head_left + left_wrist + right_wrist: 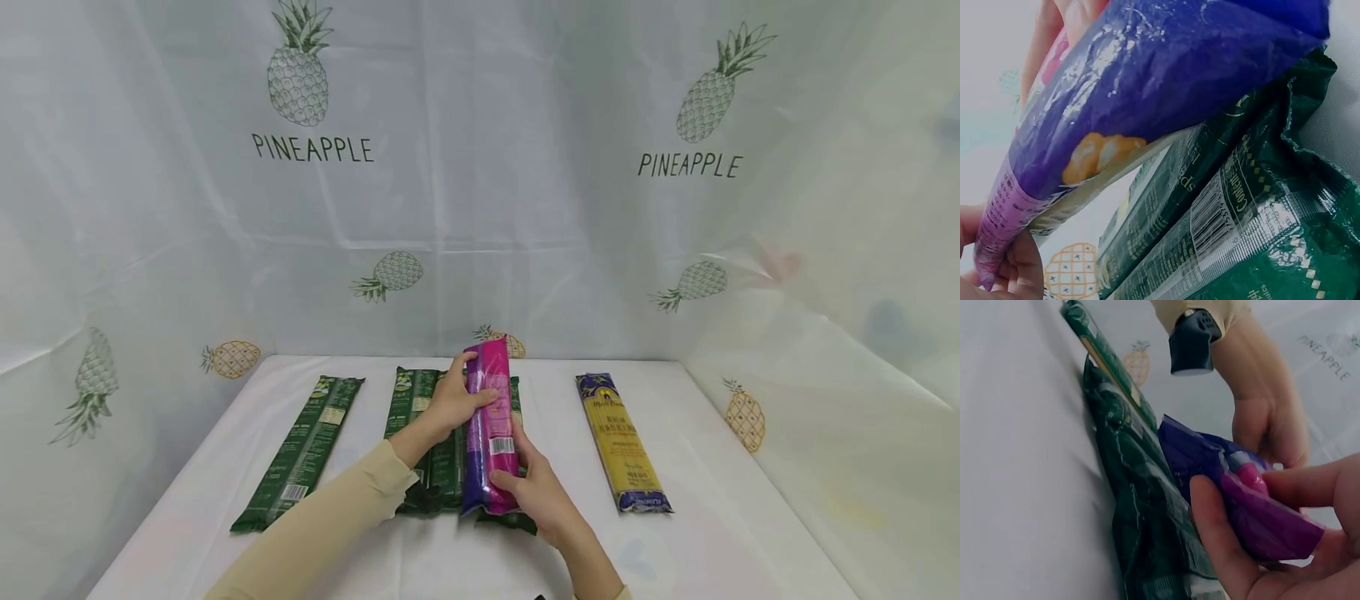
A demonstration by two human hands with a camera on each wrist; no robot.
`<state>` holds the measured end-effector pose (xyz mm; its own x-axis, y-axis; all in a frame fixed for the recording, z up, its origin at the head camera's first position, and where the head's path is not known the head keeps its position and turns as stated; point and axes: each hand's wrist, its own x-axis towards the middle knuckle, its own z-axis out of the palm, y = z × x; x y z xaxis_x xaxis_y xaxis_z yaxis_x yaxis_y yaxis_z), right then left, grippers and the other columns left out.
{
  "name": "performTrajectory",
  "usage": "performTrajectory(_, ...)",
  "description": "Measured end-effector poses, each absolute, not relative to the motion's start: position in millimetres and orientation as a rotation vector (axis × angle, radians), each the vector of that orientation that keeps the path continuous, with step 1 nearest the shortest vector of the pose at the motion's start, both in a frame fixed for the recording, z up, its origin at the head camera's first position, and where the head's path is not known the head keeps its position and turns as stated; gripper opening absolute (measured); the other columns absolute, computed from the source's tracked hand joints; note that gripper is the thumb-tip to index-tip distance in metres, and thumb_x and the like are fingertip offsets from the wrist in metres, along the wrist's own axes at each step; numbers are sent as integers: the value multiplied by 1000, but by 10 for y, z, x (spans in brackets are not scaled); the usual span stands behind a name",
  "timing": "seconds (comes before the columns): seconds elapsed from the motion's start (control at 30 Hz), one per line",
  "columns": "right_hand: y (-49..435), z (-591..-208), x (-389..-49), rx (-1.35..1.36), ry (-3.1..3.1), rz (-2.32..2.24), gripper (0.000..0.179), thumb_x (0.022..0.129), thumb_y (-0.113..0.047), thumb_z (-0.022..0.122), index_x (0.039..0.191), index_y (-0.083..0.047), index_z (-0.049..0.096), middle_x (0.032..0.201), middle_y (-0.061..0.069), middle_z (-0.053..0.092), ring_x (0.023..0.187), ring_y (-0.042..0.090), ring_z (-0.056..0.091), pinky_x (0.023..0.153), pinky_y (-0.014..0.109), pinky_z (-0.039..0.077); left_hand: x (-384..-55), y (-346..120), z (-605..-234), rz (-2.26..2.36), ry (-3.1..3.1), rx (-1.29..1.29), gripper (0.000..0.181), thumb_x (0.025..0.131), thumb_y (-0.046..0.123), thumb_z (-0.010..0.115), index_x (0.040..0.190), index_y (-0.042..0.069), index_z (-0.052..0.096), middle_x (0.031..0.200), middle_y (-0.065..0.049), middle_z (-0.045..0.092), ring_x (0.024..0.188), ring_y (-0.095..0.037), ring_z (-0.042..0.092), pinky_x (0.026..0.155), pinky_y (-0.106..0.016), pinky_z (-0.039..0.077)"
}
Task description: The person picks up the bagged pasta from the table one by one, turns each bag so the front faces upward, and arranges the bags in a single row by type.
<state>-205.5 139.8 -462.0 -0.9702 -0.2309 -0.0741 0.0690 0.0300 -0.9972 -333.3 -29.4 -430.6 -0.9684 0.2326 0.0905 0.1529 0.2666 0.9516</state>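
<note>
A pink and purple plastic pack [491, 417] is held just above several green spaghetti packs [447, 471] in the middle of the table. My left hand [453, 402] grips its far part, thumb on the pink face. The right hand [542, 492] holds its near end, with the thumb on the front near the lower edge. In the left wrist view the purple side of the pack [1129, 81] is slanted over the green packs [1210, 231]. Fingers of my right hand [1310, 550] pinch the crinkled end of the pack [1260, 519] in the right wrist view.
Another green spaghetti pack [300, 454] lies apart on the left of the white table [712, 500]. To the right rests a yellow and blue pack [621, 442]. A pineapple-print sheet [495, 192] hangs behind and along both sides.
</note>
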Motion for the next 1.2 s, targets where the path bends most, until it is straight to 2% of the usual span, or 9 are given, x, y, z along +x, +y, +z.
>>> performTrajectory(0.2,1499,-4615,-2079,-197,2016,-2012,90,107,-26,64,173,-32,5,155,31,41,113,28,69,94,49,61,-3339,-324,-4319,1879,2403,338,78,101,19,77,165,22,33,126,-18,65,97,-28,70,79,-45,61)
performTrajectory(0.4,1584,-4652,-2125,-175,1791,-2126,80,111,-36,52,172,-40,1,157,25,39,116,24,67,96,40,58,-3310,-350,-4235,1955,2289,347,76,103,18,73,166,23,32,133,-21,63,103,-31,72,87,-50,60)
performTrajectory(0.57,1595,-4661,-2169,-200,1665,-2149,82,110,-33,52,171,-44,-1,164,23,31,120,24,62,96,38,55,-3292,-352,-4187,1967,2225,384,74,104,18,71,167,21,31,139,-22,62,108,-31,71,92,-52,58)
performTrajectory(0.87,1534,-4645,-2183,-203,1744,-2160,88,108,-26,60,172,-38,1,157,25,36,118,28,61,91,39,59,-3306,-378,-4203,1875,2247,401,73,108,19,65,169,20,25,138,-21,63,112,-30,70,99,-53,56)
performTrajectory(0.97,1511,-4632,-2176,-186,1794,-2162,89,107,-25,61,173,-36,1,157,26,37,117,28,61,90,39,60,-3293,-380,-4181,1828,2290,435,74,109,21,63,170,22,21,141,-23,60,120,-35,67,103,-57,54)
performTrajectory(1.1,1484,-4622,-2158,-159,1851,-2165,93,106,-23,64,173,-33,1,157,27,38,116,29,63,90,42,61,-3279,-384,-4160,1713,2386,487,74,110,25,61,171,24,20,155,-27,50,135,-43,58,109,-61,49)
performTrajectory(1.2,1472,-4623,-2150,-151,1894,-2164,93,105,-20,64,173,-33,2,159,28,38,116,30,64,91,45,61,-3284,-393,-4159,1595,2499,547,73,110,28,61,171,22,22,158,-26,48,138,-44,56,109,-60,49)
